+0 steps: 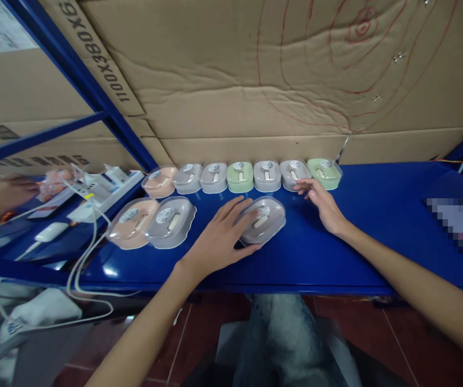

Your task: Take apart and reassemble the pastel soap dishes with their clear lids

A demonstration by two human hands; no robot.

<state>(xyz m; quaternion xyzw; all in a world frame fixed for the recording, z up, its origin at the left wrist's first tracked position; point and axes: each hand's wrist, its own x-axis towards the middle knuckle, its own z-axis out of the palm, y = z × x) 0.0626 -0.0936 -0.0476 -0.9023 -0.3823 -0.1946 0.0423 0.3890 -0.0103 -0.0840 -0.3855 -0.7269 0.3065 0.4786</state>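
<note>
While my left hand (219, 236) lies flat on the grey packaged mouse (262, 219), lining-up continues.
Right hand (323, 201) open, fingertips touching a grey back-row pack (295, 173); next: slide it into line.

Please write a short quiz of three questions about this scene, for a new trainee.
1. True or false: the left hand rests on a grey packaged mouse lying apart from the rows.
2. How many packaged mice stand in the back row by the cardboard wall?
3. The right hand touches: A) the green package at the row's end; B) the grey package next to it; C) the power strip.

Key: 1 true; 2 seven; 3 B.
</note>
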